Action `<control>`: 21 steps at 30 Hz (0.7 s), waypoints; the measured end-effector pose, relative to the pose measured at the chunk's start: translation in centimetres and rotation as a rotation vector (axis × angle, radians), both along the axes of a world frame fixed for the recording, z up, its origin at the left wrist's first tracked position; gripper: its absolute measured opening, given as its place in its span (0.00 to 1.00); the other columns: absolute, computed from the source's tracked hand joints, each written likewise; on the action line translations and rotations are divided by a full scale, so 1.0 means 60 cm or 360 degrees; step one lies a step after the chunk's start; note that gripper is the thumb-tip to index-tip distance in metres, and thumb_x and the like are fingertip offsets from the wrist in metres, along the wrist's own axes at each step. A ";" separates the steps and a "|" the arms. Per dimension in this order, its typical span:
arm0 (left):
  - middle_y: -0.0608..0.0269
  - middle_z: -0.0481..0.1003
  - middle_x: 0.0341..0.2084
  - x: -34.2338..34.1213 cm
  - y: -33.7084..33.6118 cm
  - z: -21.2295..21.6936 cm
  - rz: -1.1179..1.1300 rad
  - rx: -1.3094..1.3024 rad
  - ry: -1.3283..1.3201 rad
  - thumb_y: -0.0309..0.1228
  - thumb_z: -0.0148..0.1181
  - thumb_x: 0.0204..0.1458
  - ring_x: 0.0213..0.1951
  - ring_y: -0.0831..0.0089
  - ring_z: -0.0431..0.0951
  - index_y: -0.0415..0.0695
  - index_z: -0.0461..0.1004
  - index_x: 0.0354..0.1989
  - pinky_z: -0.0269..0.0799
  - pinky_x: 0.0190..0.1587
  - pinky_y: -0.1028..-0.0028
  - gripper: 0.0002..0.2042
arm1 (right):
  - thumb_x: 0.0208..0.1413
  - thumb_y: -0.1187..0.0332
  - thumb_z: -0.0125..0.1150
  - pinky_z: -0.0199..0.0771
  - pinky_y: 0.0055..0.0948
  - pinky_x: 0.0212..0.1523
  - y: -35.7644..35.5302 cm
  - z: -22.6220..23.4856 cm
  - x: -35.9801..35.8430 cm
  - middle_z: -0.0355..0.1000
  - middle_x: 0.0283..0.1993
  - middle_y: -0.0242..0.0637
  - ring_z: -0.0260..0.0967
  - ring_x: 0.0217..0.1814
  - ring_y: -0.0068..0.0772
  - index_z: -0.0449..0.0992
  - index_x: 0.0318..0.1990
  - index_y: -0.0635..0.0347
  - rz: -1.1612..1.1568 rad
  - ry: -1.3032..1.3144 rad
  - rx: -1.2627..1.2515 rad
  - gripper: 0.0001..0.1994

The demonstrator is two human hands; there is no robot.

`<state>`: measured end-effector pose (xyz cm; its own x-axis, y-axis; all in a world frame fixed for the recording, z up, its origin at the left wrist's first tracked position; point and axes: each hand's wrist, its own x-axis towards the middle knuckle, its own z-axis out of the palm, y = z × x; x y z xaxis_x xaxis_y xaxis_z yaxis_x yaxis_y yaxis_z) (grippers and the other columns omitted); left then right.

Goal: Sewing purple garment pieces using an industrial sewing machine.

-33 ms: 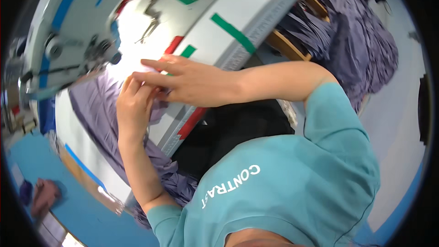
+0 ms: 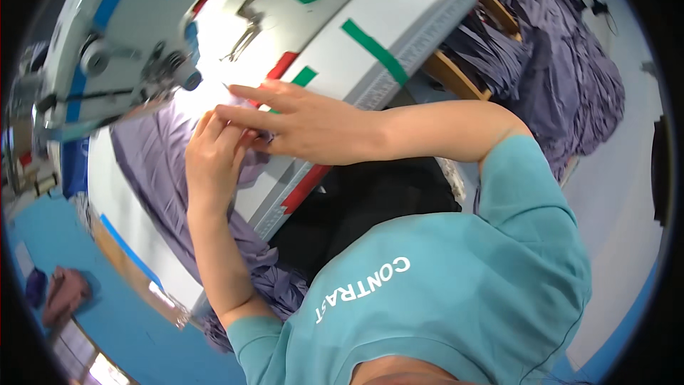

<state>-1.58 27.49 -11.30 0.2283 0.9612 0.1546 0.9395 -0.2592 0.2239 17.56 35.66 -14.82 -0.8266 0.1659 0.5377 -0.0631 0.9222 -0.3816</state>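
Observation:
My left hand (image 2: 212, 160) is closed with bent fingers on a piece of purple fabric (image 2: 153, 150) lying on the white sewing table. Just to its right, my right hand (image 2: 313, 125) meets it fingertip to fingertip. The right index finger stretches forward, while the thumb and lower fingers pinch the fabric by the left hand's fingers; the exact grip is partly hidden. Ahead of both hands stands a white sewing machine (image 2: 135, 0), its needle area washed out by a bright lamp. The fabric runs down past my left forearm and bunches over the table's near edge.
Green tape (image 2: 374, 50) and red tape (image 2: 306, 189) mark the table. A metal guide arm (image 2: 249, 21) sits beyond my hands. To the right, a wooden frame (image 2: 459, 78) stands beside a large heap of purple fabric (image 2: 570, 71). Black cloth (image 2: 363, 199) lies over my lap.
The whole view has shifted slightly, with the table and machine a little farther right. My hands keep nearly the same pose at the fabric.

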 end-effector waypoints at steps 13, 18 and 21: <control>0.56 0.79 0.35 0.001 -0.005 -0.056 0.0492 0.0498 -0.0649 0.17 0.66 0.44 0.37 0.66 0.80 0.38 0.79 0.38 0.75 0.42 0.71 0.11 | 0.55 0.68 0.59 0.73 0.35 0.49 0.063 -0.008 -0.015 0.70 0.54 0.42 0.72 0.51 0.43 0.77 0.39 0.60 0.0081 0.0144 -0.1088 0.07; 0.55 0.80 0.35 -0.010 0.007 -0.069 0.0412 0.0648 -0.0627 0.16 0.66 0.44 0.37 0.67 0.80 0.38 0.80 0.38 0.75 0.42 0.73 0.12 | 0.52 0.65 0.63 0.74 0.33 0.39 0.089 -0.007 -0.055 0.75 0.36 0.40 0.75 0.38 0.40 0.76 0.41 0.60 -0.0089 -0.0024 -0.0754 0.12; 0.55 0.80 0.33 -0.013 0.005 -0.064 0.0340 0.0708 -0.0588 0.16 0.68 0.41 0.36 0.66 0.81 0.38 0.80 0.37 0.75 0.40 0.75 0.12 | 0.51 0.63 0.65 0.73 0.31 0.36 0.084 0.002 -0.064 0.75 0.35 0.39 0.74 0.35 0.36 0.76 0.42 0.60 -0.0103 -0.0143 -0.0945 0.14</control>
